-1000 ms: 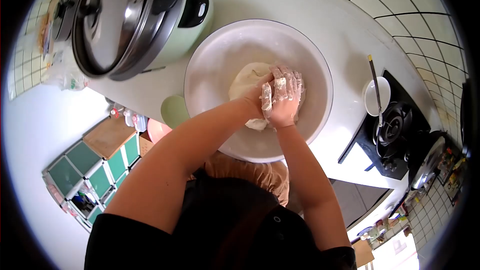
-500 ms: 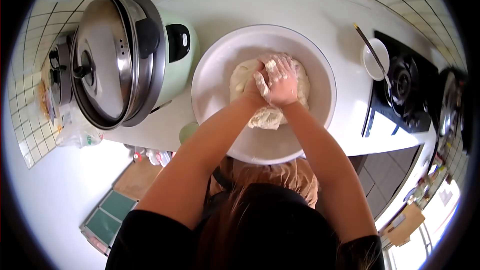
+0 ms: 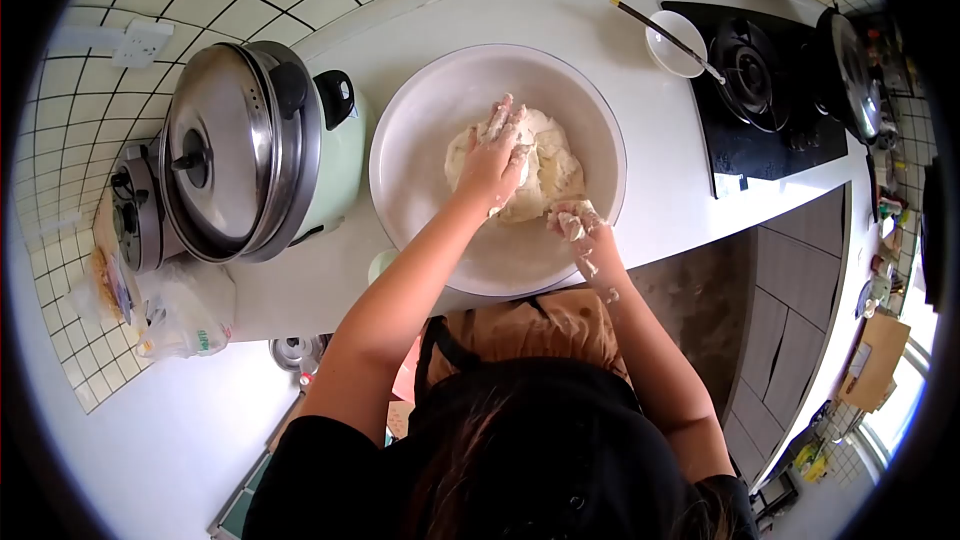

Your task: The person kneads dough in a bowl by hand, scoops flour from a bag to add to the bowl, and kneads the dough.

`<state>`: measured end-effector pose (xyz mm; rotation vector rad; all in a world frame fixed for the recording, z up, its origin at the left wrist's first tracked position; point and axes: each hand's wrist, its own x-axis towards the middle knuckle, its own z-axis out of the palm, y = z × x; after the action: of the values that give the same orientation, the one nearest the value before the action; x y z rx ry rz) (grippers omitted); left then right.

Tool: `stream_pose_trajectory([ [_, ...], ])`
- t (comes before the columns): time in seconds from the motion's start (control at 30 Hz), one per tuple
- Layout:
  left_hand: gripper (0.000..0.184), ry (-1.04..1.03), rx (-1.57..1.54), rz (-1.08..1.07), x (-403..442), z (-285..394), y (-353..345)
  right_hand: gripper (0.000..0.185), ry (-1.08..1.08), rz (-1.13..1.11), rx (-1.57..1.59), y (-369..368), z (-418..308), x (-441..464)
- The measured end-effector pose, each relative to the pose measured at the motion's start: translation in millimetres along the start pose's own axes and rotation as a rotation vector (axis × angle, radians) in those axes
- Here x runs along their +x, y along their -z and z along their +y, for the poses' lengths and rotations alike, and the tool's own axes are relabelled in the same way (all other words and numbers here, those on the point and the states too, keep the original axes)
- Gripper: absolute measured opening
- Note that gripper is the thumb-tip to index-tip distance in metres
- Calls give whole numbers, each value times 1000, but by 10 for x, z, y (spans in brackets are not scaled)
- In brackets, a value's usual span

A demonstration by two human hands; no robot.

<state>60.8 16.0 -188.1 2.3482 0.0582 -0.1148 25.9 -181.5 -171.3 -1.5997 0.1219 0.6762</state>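
Right hand (image 3: pixel 584 224) drawn back, perhaps curled

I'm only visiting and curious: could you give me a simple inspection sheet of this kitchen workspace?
Surface: white counter, bearing a large pale basin near its front edge.
Job's things: a soft, uneven lump of dough inside the basin.
Clutter: lidded electric cooker and plastic bag at left; white bowl at right, a yellow-tipped utensil across it.
Grippers: bare hands, both dough-smeared. The left hand rests on the dough; the right hand is at its near right edge, fingers curled, contact unclear.
Cables: nothing seen for certain.
Surroundings: tiled wall with a socket; black stove at right.
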Motion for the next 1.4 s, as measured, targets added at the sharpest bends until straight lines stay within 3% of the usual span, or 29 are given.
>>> stream_pose_trajectory([
  [0.07, 57, -18, 12, 39, -28, 70, 53, 23, 45, 26, -75, -112, 38, -40],
  [0.17, 56, -73, 37, 73, -93, 225, 230, 24, 253, -257, -1047, -146, -216, -41],
  [0.2, 55, -90, 30, 109, -108, 273, 278, 25, 40, -152, -1117, -284, -256, -10],
  [0.3, 54, -118, -2, 120, -168, 437, 502, 26, 2, -195, -1311, -326, -210, -15],
  [0.4, 48, -136, 20, 267, -171, 559, 751, 24, 32, -345, -1424, -240, -145, 26],
  [0.53, 39, -325, -285, 515, 92, 962, 1333, 25, 89, -370, -1463, -140, -131, 10],
  [0.63, 35, 30, -335, 291, 111, 979, 1324, 28, 115, -349, -1453, -86, -150, 44],
  [0.67, 36, 273, -242, 154, 119, 837, 1226, 29, 145, -347, -1453, -54, -158, 36],
  [0.73, 38, 159, -25, 107, -14, 225, 769, 30, 187, -372, -1473, 34, -175, 42],
  [0.8, 52, 316, 66, -47, -290, -34, 398, 30, 213, -434, -1513, 146, -220, 87],
  [0.9, 58, 217, -262, 142, -696, -518, -314, 29, 263, -556, -1626, 343, -392, 203],
  [1.0, 62, 429, -127, 221, -841, -68, -393, 30, 435, -579, -1622, 584, -402, 395],
  [1.03, 63, 500, -181, 185, -847, -47, -420, 30, 452, -624, -1663, 637, -375, 504],
  [1.1, 65, 640, -289, 112, -808, 36, -383, 29, 478, -494, -1640, 679, -350, 639],
  [1.13, 68, 809, -514, -59, -731, 53, -256, 28, 491, -432, -1626, 674, -342, 676],
  [1.23, 59, 864, -566, 154, -898, 119, 34, 20, 285, -266, -1656, 479, -574, 661],
  [1.27, 46, 700, -506, 271, -933, 238, 142, 14, 362, -243, -1649, 520, -515, 631],
  [1.37, 33, 667, -691, 18, -1004, 319, 199, 15, 339, -263, -1658, 522, -370, 618],
  [1.4, 27, 634, -703, -181, -998, 474, 233, 16, 368, -245, -1558, 535, -206, 672],
])
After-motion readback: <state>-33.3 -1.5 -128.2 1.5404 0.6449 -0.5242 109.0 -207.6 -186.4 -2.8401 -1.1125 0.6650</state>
